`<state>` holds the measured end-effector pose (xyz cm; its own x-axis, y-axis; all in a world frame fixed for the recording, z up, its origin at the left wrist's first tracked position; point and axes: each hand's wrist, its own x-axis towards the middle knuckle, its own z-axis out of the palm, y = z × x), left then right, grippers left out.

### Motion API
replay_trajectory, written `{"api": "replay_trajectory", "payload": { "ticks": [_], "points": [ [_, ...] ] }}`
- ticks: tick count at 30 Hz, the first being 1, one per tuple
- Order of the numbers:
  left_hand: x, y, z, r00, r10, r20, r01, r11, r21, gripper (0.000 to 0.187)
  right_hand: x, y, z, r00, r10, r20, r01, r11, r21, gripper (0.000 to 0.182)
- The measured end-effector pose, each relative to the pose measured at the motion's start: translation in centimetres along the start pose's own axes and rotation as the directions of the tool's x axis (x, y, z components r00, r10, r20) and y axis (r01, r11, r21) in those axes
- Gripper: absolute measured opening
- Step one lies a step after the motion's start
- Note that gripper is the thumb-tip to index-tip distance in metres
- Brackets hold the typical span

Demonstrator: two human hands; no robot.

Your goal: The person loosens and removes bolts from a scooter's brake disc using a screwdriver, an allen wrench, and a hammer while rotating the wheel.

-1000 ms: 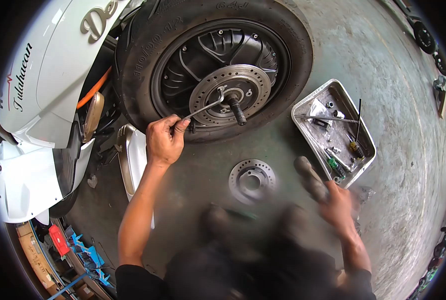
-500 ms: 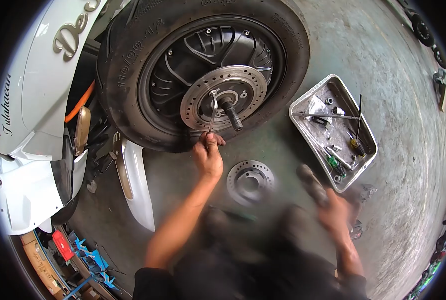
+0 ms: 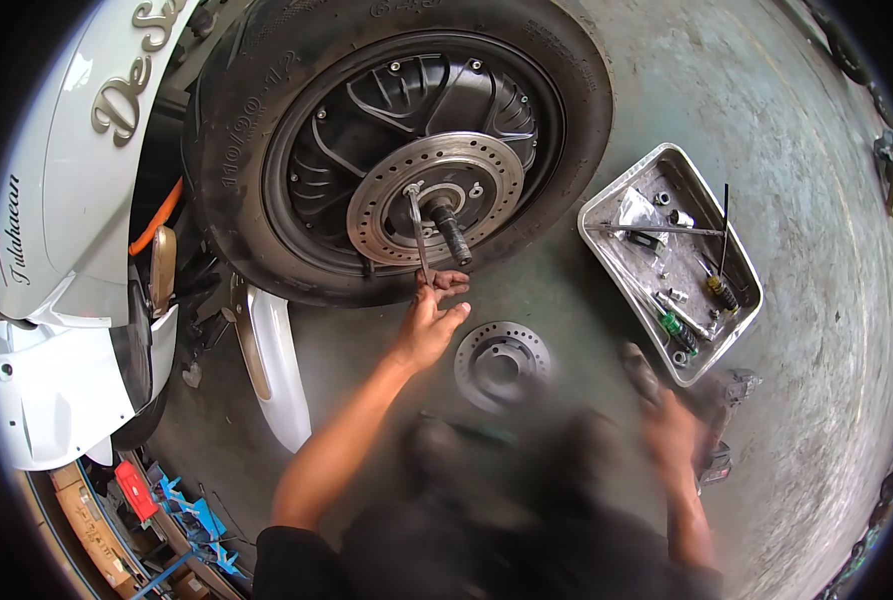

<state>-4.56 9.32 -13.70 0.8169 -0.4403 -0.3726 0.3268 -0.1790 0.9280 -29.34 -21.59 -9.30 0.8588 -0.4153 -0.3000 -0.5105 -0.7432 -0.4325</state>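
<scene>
A scooter's rear wheel (image 3: 266,110) lies in front of me with a drilled brake disc (image 3: 486,165) and a black axle stub (image 3: 449,228) at its hub. A bent metal wrench (image 3: 416,235) sits on a bolt of that disc, its handle pointing down. My left hand (image 3: 428,322) grips the wrench's lower end with the fingertips, the other fingers spread. My right hand (image 3: 671,425) is blurred, low on the right beside the tray, and seems closed on a dark tool handle (image 3: 638,365).
A second brake disc (image 3: 501,362) lies loose on the concrete floor below the wheel. A metal tray (image 3: 606,195) with screwdrivers, bolts and small parts stands at the right. The white scooter body (image 3: 56,200) and a detached white fender (image 3: 271,370) fill the left.
My left hand has swung the wrench from pointing left to pointing down, then loosened to a fingertip grip. My right hand has stayed low by the tray.
</scene>
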Motion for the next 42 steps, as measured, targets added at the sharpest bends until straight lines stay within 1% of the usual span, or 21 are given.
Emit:
{"api": "replay_trajectory", "payload": {
  "ticks": [4, 8, 10, 11, 14, 16, 17, 19, 23, 25, 26, 28, 29, 30, 31, 33, 35, 36, 38, 41, 42],
  "points": [
    [0.7, -0.9, 0.1, 0.999, -0.003, 0.047, 0.004, 1.0, -0.026, 0.038, 0.9, 0.6, 2.9, 0.993, 0.072, 0.089, -0.062, 0.992, -0.112, 0.031],
    [0.9, -1.4, -0.1, 0.999, 0.012, 0.049, -0.011, 1.0, -0.012, 0.038, 2.6, -0.2, 3.4, 0.977, -0.211, 0.033, 0.212, 0.976, -0.044, 0.036],
    [0.9, -1.7, 0.0, 0.998, 0.007, 0.062, -0.006, 1.0, -0.016, 0.039, 7.6, -4.2, 1.4, 0.927, -0.364, -0.093, 0.373, 0.92, 0.118, 0.04],
    [0.8, -1.9, 0.0, 0.998, -0.001, 0.058, 0.007, 0.995, -0.101, 0.041, 10.4, -8.1, -0.8, 0.938, -0.341, -0.063, 0.346, 0.904, 0.251, 0.035],
    [1.0, -2.0, -0.2, 0.996, -0.03, 0.079, 0.045, 0.981, -0.191, 0.044, 17.5, -18.8, -3.8, 0.752, -0.529, -0.392, 0.647, 0.704, 0.291, 0.042],
    [0.9, -1.8, -0.5, 0.993, -0.061, 0.101, 0.081, 0.974, -0.211, 0.047, 21.1, -23.7, -3.3, 0.662, -0.591, -0.461, 0.736, 0.626, 0.256, 0.034],
    [0.9, -1.8, -0.6, 0.993, -0.06, 0.102, 0.081, 0.974, -0.21, 0.047, 21.9, -25.1, -3.0, 0.733, -0.614, -0.292, 0.68, 0.661, 0.318, 0.031],
    [1.0, -1.9, -0.3, 0.991, -0.065, 0.116, 0.093, 0.964, -0.25, 0.049, 21.7, -25.4, -1.7, 0.795, -0.523, -0.306, 0.606, 0.679, 0.415, 0.034],
    [3.3, -1.6, 3.0, 0.975, -0.028, 0.219, 0.09, 0.956, -0.278, 0.044, 21.6, -25.5, -0.7, 0.782, -0.508, -0.361, 0.622, 0.668, 0.407, 0.033],
    [4.8, -1.4, 5.1, 0.981, 0.035, 0.189, 0.051, 0.902, -0.429, 0.039, 21.9, -25.5, -1.0, 0.798, -0.488, -0.355, 0.601, 0.695, 0.395, 0.034],
    [4.9, -1.3, 4.7, 0.982, 0.045, 0.182, 0.025, 0.93, -0.366, 0.023, 21.8, -25.4, -1.0, 0.8, -0.482, -0.357, 0.598, 0.696, 0.398, 0.034],
    [4.6, -1.3, 3.4, 0.985, 0.035, 0.169, 0.018, 0.954, -0.299, 0.014, 21.8, -25.5, -1.4, 0.82, -0.503, -0.275, 0.573, 0.713, 0.405, 0.025],
    [4.8, -1.3, 3.2, 0.989, 0.028, 0.148, 0.008, 0.972, -0.236, 0.007, 21.3, -25.6, -1.6, 0.814, -0.508, -0.28, 0.581, 0.712, 0.395, 0.025],
    [5.4, -2.2, 3.3, 0.988, 0.038, 0.151, -0.001, 0.971, -0.238, 0.007, 20.1, -26.0, -1.7, 0.704, -0.508, -0.496, 0.681, 0.682, 0.267, 0.021],
    [6.4, -4.1, 3.2, 0.989, 0.122, 0.079, -0.104, 0.974, -0.201, 0.013, 18.7, -26.4, -1.8, 0.543, -0.498, -0.676, 0.747, 0.654, 0.119, 0.02],
    [6.5, -6.3, 3.5, 0.977, 0.203, -0.072, -0.214, 0.948, -0.233, 0.025, 15.5, -27.4, -2.7, 0.542, -0.571, -0.617, 0.739, 0.673, 0.027, 0.029],
    [5.7, -6.3, 4.0, 0.979, 0.135, -0.153, -0.186, 0.9, -0.393, 0.04, 14.9, -28.6, -1.4, 0.613, -0.663, -0.429, 0.727, 0.686, -0.021, 0.03],
    [5.6, -5.9, 4.5, 0.977, 0.129, -0.172, -0.193, 0.877, -0.44, 0.049, 15.5, -28.9, 0.1, 0.613, -0.662, -0.432, 0.705, 0.705, -0.079, 0.026],
    [6.4, -5.7, 4.1, 0.96, 0.199, -0.195, -0.219, 0.972, -0.086, 0.051, 15.9, -29.0, 1.5, 0.602, -0.669, -0.436, 0.713, 0.696, -0.083, 0.024],
    [6.2, -5.3, 3.8, 0.912, 0.311, -0.266, -0.33, 0.944, -0.028, 0.046, 16.2, -29.4, 1.5, 0.596, -0.664, -0.451, 0.727, 0.685, -0.048, 0.023],
    [5.7, -5.0, 3.1, 0.924, 0.3, -0.237, -0.221, 0.925, 0.308, 0.042, 16.2, -29.5, 1.4, 0.628, -0.644, -0.436, 0.706, 0.707, -0.027, 0.023]
  ]
}}
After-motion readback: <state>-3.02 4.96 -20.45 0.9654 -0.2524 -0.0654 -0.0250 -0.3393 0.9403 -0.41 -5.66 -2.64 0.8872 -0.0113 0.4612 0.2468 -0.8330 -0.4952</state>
